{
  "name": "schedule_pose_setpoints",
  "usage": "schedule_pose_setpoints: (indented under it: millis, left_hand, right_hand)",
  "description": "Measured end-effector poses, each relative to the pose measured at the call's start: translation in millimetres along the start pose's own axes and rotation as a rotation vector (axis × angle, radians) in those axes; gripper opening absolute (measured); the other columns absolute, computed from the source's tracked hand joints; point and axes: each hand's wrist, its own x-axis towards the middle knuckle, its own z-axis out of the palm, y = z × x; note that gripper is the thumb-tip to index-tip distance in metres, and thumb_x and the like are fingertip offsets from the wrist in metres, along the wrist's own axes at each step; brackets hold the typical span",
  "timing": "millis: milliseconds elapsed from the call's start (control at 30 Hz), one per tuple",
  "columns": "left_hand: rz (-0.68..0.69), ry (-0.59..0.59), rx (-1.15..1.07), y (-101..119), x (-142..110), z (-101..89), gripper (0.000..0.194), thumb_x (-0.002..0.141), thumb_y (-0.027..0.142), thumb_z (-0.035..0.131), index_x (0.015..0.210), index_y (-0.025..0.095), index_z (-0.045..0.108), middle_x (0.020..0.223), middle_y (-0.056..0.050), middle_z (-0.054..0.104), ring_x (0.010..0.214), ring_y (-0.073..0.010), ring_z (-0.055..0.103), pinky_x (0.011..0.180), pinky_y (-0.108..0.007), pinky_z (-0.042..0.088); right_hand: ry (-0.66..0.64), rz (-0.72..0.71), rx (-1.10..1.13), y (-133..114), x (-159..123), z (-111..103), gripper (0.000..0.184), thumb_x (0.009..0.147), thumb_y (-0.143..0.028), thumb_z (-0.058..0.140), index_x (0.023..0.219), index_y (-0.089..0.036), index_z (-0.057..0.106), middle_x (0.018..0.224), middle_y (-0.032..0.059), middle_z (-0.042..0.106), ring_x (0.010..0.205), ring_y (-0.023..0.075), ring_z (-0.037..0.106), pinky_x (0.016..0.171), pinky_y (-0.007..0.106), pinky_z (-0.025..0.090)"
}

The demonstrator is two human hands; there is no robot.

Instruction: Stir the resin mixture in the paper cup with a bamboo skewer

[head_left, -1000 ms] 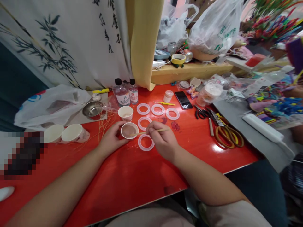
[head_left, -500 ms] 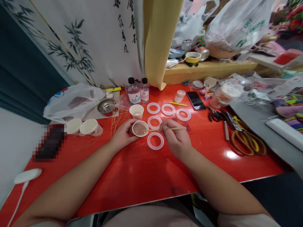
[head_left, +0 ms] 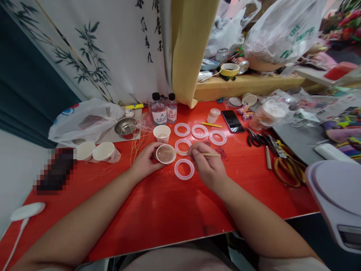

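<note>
My left hand (head_left: 145,162) grips a white paper cup (head_left: 166,154) of brownish liquid from the side, resting it on the red table (head_left: 141,210). My right hand (head_left: 207,165) pinches a thin wooden stick (head_left: 211,154), whose tip reaches into that cup. Several translucent silicone rings lie around the hands, one (head_left: 184,169) just below the cup and another (head_left: 182,146) partly behind it. A second paper cup (head_left: 161,133) with pale liquid stands beyond my left hand. My right hand partly covers a dark red smear (head_left: 220,152).
Bottles labelled A (head_left: 158,111) and B (head_left: 172,110) stand at the back. A steel bowl (head_left: 126,128) sits left, near paper cups (head_left: 105,152). Right lie a phone (head_left: 232,121) and scissors (head_left: 287,169). A white digital scale (head_left: 337,199) intrudes lower right.
A white digital scale has appeared at the lower right, covering the table's right corner. The cup and stick stay in my hands, and the view has barely shifted in the last half second.
</note>
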Motion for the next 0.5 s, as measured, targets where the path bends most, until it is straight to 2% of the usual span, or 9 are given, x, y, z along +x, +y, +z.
schedule_pose_setpoints:
  millis: [500]
  left_hand:
    - [-0.020, -0.007, -0.003, -1.8, 0.1, -0.3, 0.066, 0.076, 0.036, 0.089, 0.134, 0.025, 0.060, 0.138, -0.013, 0.070, 0.121, -0.0318, 0.071, 0.104, -0.050, 0.057]
  right_hand:
    - [-0.019, -0.015, 0.007, 1.2, -0.1, 0.5, 0.020, 0.100, -0.024, 0.049, 0.085, -0.021, 0.061, 0.070, -0.0011, 0.054, 0.064, 0.0148, 0.049, 0.061, 0.029, 0.038]
